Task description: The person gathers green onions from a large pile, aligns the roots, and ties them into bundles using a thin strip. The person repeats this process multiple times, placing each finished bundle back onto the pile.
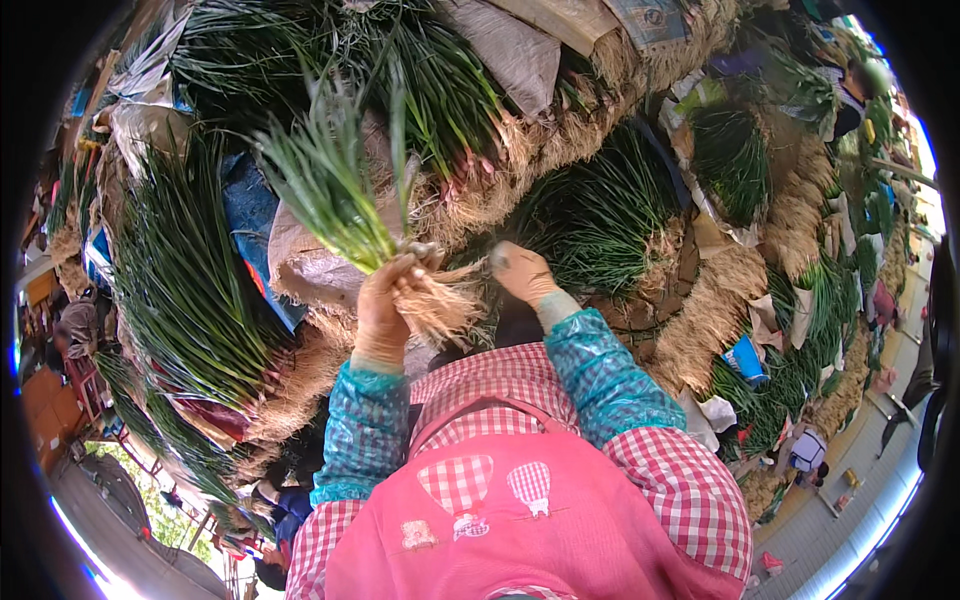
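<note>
My left hand (pixel 390 300), in a tan glove, grips a bunch of green onions (pixel 352 229) just above the roots. Their leaves fan up and away, a little blurred, while the pale stringy roots (pixel 442 304) hang out to the right of my fist. Close by on the right, my right hand (pixel 523 271) has its fingers curled near the root tips. Whether anything is pinched in those fingers cannot be seen. Ahead of both hands, a heap of green onions (pixel 450 112) with reddish bases lies partly under sacking (pixel 517 56).
Another large pile of green onions (pixel 187 277) lies at the left, beside a blue sack (pixel 259 225). Right of my hands is a loose heap (pixel 600 217), with a band of dry roots (pixel 709 315) beyond it. Other people (pixel 806 454) are around the rim of the view.
</note>
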`<state>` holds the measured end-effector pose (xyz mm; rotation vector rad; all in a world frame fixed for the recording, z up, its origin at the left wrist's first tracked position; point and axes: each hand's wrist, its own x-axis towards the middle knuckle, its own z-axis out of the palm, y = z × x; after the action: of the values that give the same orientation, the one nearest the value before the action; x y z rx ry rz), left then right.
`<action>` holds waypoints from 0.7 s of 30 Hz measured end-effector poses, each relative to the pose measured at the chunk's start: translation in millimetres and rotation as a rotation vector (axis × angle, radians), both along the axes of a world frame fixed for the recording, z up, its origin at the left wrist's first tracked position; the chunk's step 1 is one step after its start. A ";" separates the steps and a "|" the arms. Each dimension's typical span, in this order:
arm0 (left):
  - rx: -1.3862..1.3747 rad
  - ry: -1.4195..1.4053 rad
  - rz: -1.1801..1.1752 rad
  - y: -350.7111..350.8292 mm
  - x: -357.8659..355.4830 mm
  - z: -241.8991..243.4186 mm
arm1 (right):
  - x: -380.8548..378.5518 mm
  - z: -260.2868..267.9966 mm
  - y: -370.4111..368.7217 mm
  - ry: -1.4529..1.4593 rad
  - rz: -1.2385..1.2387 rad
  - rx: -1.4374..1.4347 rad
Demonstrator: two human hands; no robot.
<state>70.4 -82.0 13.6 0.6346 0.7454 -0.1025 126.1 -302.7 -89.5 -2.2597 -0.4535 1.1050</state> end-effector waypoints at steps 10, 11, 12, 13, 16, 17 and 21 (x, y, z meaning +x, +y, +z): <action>-0.131 0.191 -0.069 -32.4 -26.5 -28.7 | 31.3 38.7 40.5 0.507 -0.304 0.505; -0.113 0.206 -0.092 -37.8 -27.5 -26.8 | 30.1 35.3 39.6 0.425 -0.222 0.515; -0.218 0.234 -0.126 -38.5 -28.6 -32.6 | 30.4 34.4 44.0 0.344 -0.131 0.528; -0.194 0.245 -0.194 -41.1 -31.1 -36.0 | 33.4 35.5 43.5 0.318 -0.042 0.354; -0.115 0.211 -0.233 -48.8 -29.5 -24.5 | 29.6 48.3 -9.8 0.032 -0.362 0.350; -0.119 0.160 -0.195 -49.4 -25.5 -15.9 | 28.9 35.6 -45.4 -0.180 -0.372 0.260; -0.050 0.038 -0.100 -32.5 -27.1 6.6 | 42.5 69.3 -181.0 -0.639 -0.412 -0.134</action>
<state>43.3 -114.4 20.3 0.6235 0.7457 -0.2249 168.6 -483.7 -20.2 -2.6411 -0.1370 0.1996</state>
